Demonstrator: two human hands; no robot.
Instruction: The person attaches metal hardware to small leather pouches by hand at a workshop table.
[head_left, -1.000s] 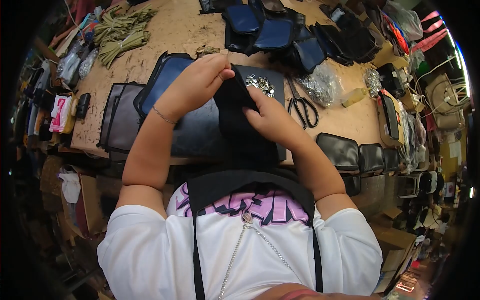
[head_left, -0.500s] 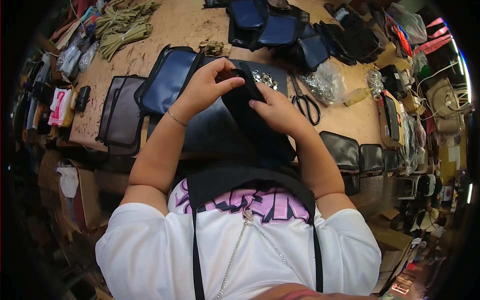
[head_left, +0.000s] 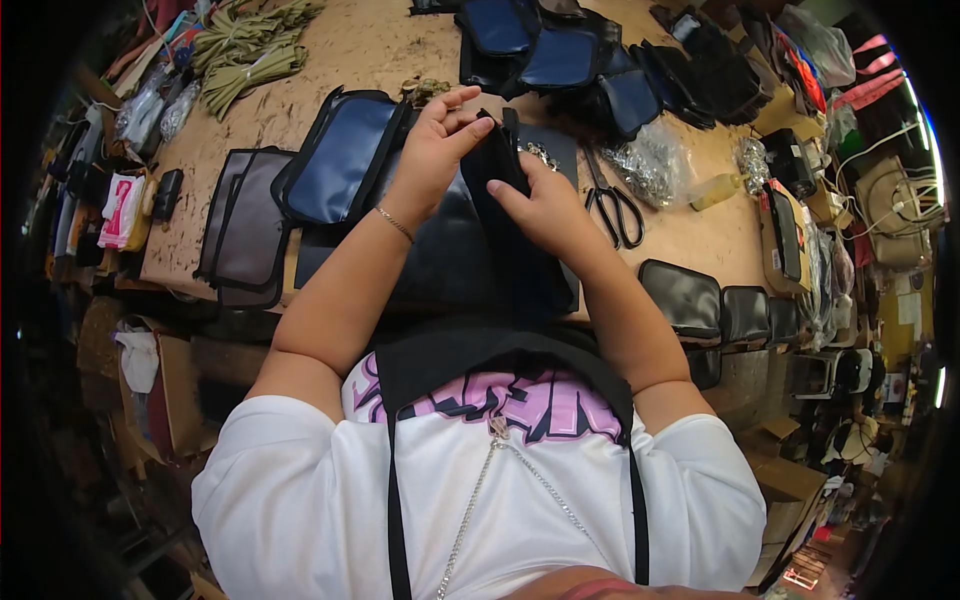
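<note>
A long, dark, folded black fabric piece (head_left: 503, 225) stands between my hands over the table's near edge. My right hand (head_left: 543, 205) grips its right side, thumb pressed on the front and fingers behind. At its upper left corner, my left hand (head_left: 440, 145) pinches with thumb and forefinger, the other fingers raised. Beneath lies a black sheet (head_left: 430, 265). Small silvery metal parts (head_left: 538, 154) sit just behind my right hand, partly hidden. To the left of my left arm rests a blue-fronted pouch panel (head_left: 340, 160) with black edging.
Black-handled scissors (head_left: 614, 210) lie right of my hand, near a plastic bag of metal parts (head_left: 650, 165). Brown-grey panels (head_left: 243, 225) are at left, more blue panels (head_left: 560, 60) at the back. Bundled tan strips (head_left: 250, 75) lie far left; black pouches (head_left: 680, 300) line the right edge.
Both hands have shifted; the left has moved right and slightly up along the black piece's top edge, its fingers straightening. The piece now stands more upright.
</note>
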